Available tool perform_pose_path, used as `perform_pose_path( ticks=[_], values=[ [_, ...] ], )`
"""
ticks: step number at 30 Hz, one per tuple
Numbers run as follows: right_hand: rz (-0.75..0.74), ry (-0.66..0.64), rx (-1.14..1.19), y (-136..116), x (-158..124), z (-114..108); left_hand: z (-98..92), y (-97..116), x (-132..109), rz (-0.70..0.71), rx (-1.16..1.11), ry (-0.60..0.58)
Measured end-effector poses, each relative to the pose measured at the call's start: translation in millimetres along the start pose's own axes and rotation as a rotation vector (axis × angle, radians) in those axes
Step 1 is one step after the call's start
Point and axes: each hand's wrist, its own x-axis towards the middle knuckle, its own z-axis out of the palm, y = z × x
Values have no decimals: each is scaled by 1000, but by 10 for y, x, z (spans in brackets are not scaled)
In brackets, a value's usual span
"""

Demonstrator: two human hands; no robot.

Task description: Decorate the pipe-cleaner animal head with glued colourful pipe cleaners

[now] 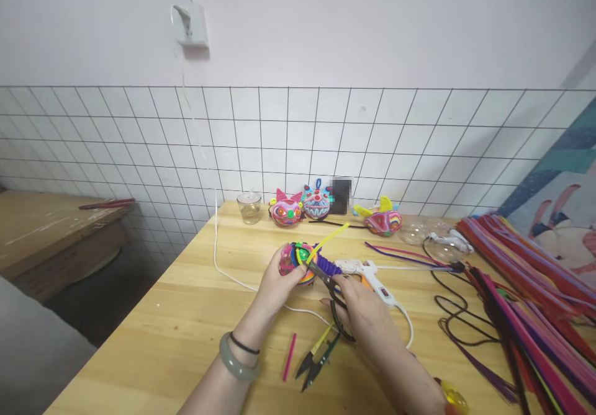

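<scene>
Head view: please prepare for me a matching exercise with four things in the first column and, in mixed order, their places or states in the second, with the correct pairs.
Column 1
1. Left hand
2. Right hand
3. Thread snips
4. Clear cup

Column 2
A. Lying on the wooden table, blades apart
B. Holding the multicoloured toy
C. Near the tiled wall, left of the pink-eared toy in the picture
D. Holding the scissors

Pairs: 1-B; 2-D; 3-A; 4-C
</scene>
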Motion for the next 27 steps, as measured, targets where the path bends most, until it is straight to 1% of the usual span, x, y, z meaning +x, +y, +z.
perform_pose_path(
  ticks=[3, 5, 12, 16, 20, 23, 27],
  values=[
    [6, 17, -41, 8, 2, -6, 10, 16, -7, -19, 7, 14],
    [10, 16, -43, 16, -1, 1, 5, -6, 4, -21, -1, -2],
    [32, -5, -14, 4, -12, 38, -32, -180, 78, 29, -37, -33],
    [45, -39, 4, -8, -10, 26, 0, -110, 35, 5, -10, -15],
    [60, -41, 36, 9, -17, 51, 32, -12, -16, -18, -2, -7],
    [58, -45, 51, 31, -23, 75, 33, -16, -13, -26, -10, 12],
    [46, -54, 62, 46, -12, 72, 13, -79, 23, -15, -2, 19]
  ],
)
